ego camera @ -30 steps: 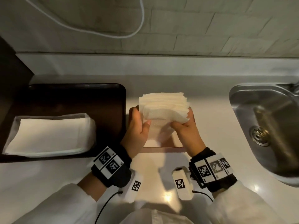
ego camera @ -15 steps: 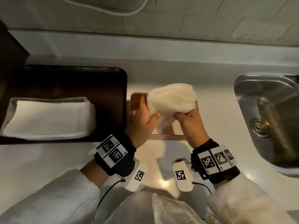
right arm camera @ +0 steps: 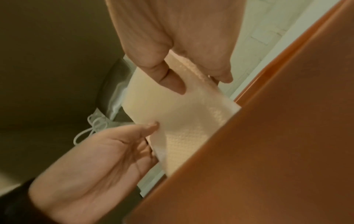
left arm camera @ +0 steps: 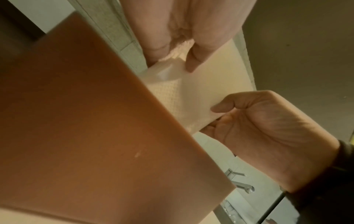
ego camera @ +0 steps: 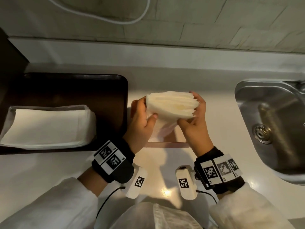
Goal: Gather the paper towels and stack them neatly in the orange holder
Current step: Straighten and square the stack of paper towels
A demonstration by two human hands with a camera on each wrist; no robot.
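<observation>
Holding item: paper towels (ego camera: 171, 106), one thick wad, over the orange holder (ego camera: 168, 144) on the desk (ego camera: 49, 169), lower edge apparently inside. Left hand (ego camera: 142, 119) and right hand (ego camera: 194, 119) pinch opposite sides, thumbs on the near face, fingers (right arm camera: 170, 81) curled behind. Handling, as judged: light, soft, compressible; sheets fan and slip, so squeeze both side edges. Versus a second ago: wad turned, layered edges now uppermost and splayed.

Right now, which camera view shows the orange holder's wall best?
The left wrist view: the orange holder fills the frame, its broad wall and top edge plain, with the paper towels behind it. The right wrist view shows the wall blurred at the right. The head view shows only a rim strip below the hands.
</observation>
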